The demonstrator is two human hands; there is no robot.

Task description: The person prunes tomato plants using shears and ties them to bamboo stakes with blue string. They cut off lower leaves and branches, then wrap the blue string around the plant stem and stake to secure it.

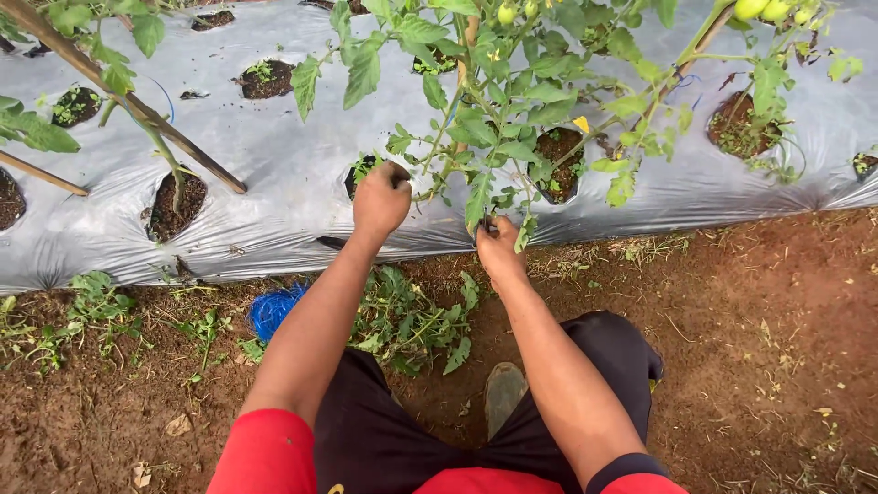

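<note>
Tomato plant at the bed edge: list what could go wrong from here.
1. The left hand grips low on the tomato plant; a hard tug could snap a thin stem.
2. The right hand works among its lower leaves, near green fruit that a shake might drop.
3. The silver plastic mulch around the planting hole could tear if pulled.

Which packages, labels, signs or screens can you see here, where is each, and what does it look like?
No packages, labels, signs or screens are in view.
Only silver plastic mulch over the raised bed, with round planting holes.
A bundle of blue twine lies on the soil below the left hand.
The right hand is at the tomato plant, fingers closed on a small dark thing I cannot make out.
</note>
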